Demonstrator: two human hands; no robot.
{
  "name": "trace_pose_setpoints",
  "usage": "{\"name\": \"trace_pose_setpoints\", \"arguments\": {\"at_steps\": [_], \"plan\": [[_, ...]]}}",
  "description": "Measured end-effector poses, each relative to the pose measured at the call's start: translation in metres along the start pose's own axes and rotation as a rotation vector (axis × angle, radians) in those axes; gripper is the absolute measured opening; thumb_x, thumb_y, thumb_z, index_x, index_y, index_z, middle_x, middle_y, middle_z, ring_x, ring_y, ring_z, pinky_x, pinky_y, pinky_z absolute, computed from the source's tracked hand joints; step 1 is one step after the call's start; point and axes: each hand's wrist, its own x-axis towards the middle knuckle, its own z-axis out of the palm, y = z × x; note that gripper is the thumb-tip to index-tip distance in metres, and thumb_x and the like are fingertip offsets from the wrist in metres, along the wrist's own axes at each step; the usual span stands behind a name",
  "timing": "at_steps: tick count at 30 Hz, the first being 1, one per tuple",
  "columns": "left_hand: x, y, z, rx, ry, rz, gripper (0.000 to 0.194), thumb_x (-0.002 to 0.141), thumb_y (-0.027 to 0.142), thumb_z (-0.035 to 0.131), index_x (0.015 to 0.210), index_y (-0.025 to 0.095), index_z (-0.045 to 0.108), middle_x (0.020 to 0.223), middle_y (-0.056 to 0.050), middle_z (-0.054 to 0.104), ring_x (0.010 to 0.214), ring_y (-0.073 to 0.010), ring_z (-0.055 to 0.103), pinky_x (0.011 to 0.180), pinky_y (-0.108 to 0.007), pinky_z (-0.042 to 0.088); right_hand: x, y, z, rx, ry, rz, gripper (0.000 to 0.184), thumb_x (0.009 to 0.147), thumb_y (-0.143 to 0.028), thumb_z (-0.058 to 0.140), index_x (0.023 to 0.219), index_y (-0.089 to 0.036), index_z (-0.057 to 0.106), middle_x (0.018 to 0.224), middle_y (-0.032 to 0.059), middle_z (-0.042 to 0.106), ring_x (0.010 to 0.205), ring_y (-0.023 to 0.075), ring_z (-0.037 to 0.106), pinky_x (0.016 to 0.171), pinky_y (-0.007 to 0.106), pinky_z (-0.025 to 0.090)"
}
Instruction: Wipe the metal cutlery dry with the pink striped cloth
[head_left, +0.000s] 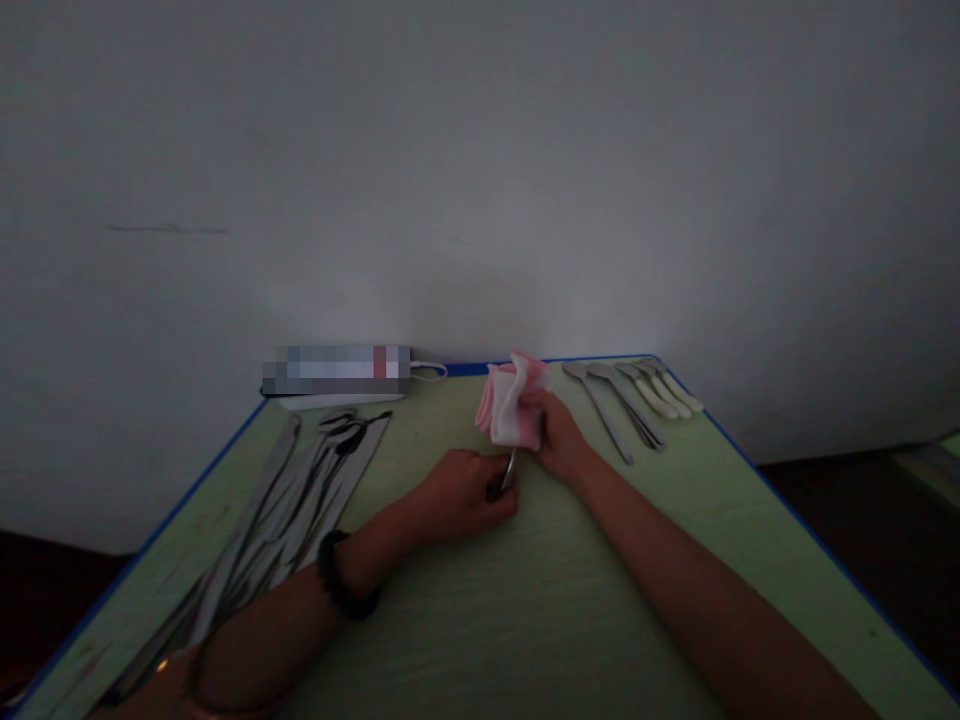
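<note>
My left hand (476,495) is closed around the thin metal handle (509,468) of a piece of cutlery, over the middle of the table. The upper part of that cutlery disappears behind a folded pink and white cloth (511,410), so its kind does not show. Gripping the cloth from the right, my right hand (556,432) has its fingers bent and partly hidden by the fabric. The two hands are close together, a little apart.
On the left lies a pile of metal cutlery (300,500), partly behind my forearm. Several spoons (609,410) and white-handled utensils (660,392) lie in a row at the back right. A blurred box-like object (337,370) with a white loop stands at the back left, against the wall (480,200).
</note>
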Motion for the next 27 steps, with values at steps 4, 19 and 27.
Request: {"name": "trace_pose_setpoints", "arguments": {"at_steps": [4, 19, 27], "plan": [[0.000, -0.001, 0.001, -0.015, -0.003, -0.016, 0.013, 0.077, 0.025, 0.047, 0.066, 0.018, 0.049, 0.056, 0.004, 0.053, 0.050, -0.0103, 0.048, 0.051, -0.021, 0.030, 0.001, 0.006, -0.005, -0.100, -0.019, -0.021, 0.030, 0.056, -0.019, 0.072, 0.084, -0.017, 0.062, 0.070, 0.0004, 0.068, 0.064, 0.0147, 0.060, 0.060, 0.025, 0.046], [0.000, -0.001, -0.001, -0.003, 0.017, -0.007, 0.011, 0.078, 0.022, 0.044, 0.069, 0.019, 0.050, 0.057, 0.005, 0.052, 0.052, -0.0108, 0.049, 0.053, -0.022, 0.032, 0.007, 0.008, -0.003, 0.029, 0.220, -0.021, 0.048, 0.069, -0.063, 0.057, 0.075, -0.016, 0.061, 0.058, -0.0010, 0.061, 0.052, 0.0101, 0.052, 0.049, 0.022, 0.039], [0.000, 0.001, -0.001, 0.021, -0.022, -0.015, 0.014, 0.079, 0.025, 0.044, 0.067, 0.019, 0.048, 0.055, 0.005, 0.051, 0.051, -0.0108, 0.048, 0.053, -0.022, 0.032, 0.015, 0.008, -0.008, 0.166, 0.250, -0.100, 0.036, 0.074, -0.054, 0.057, 0.083, -0.019, 0.060, 0.073, 0.0003, 0.065, 0.064, 0.0116, 0.057, 0.054, 0.023, 0.043]]}}
